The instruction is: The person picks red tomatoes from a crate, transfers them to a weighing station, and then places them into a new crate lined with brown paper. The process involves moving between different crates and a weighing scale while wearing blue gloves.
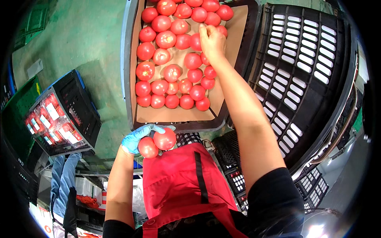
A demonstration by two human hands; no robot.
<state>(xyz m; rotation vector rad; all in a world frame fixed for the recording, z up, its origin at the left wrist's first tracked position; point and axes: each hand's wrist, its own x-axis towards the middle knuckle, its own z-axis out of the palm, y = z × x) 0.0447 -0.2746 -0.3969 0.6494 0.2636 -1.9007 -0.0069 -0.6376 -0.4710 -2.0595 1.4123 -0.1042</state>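
Observation:
My left hand (137, 138), in a light blue glove, holds two red tomatoes (164, 139) just outside the near edge of a black plastic crate (190, 126). Brown cardboard (175, 114) lines that crate, and many loose tomatoes (171, 73) lie on it. My bare right hand (212, 40) reaches in at the right part of the crate. Its fingers are bent down among the tomatoes, touching or very near one; whether they grip it cannot be told, since the hand hides that spot.
An upturned or tilted black slotted crate (320, 59) stands at right. At left, a black crate (78, 98) contains packed, labelled tomatoes (55, 119), near a green crate (18, 110). Another person's legs in blue trousers (64, 178) show at lower left. More black crates (314, 187) stand lower right.

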